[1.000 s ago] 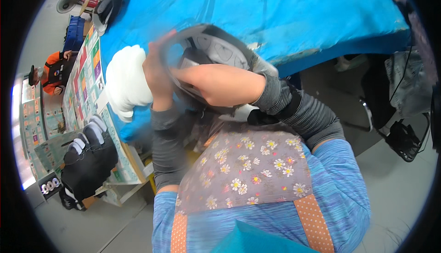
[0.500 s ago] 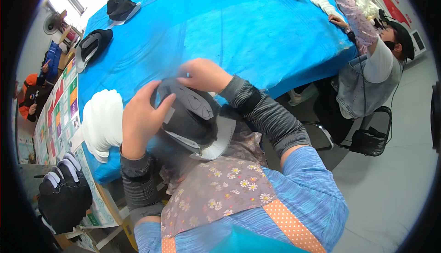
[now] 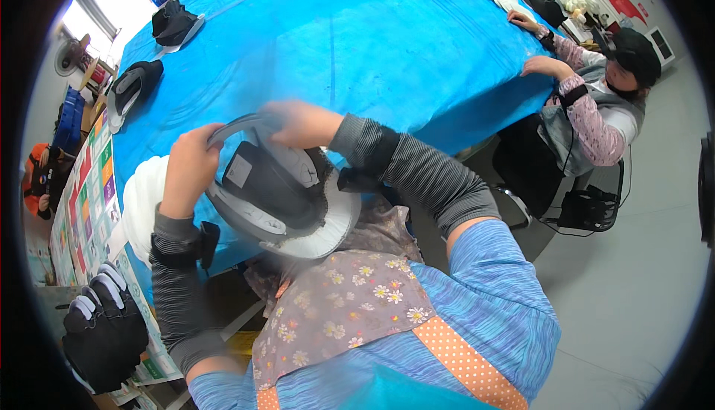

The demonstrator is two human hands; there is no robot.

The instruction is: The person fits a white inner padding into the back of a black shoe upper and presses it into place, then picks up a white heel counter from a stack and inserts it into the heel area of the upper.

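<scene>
In front of my apron is a black and grey shoe upper, spread wide so that its inside shows. Grey padded pieces line its walls, and a white strip rims the side nearest me. My left hand is closed on its far left edge, fingers over the rim. At the far edge my right hand grips the rim too, slightly blurred; its fingertips are partly hidden. Left of my left hand lies a pile of white padded pieces, partly covered by my hand and forearm.
A blue sheet covers the table. More black uppers lie along it, one at the left edge, another beyond it. A stack of black pieces stands at lower left. On the right sits a co-worker, hands at the table.
The shoe upper has been pulled open and turned to show its inside. My left hand shifted left onto its rim. The co-worker's raised arm has come down to the table.
</scene>
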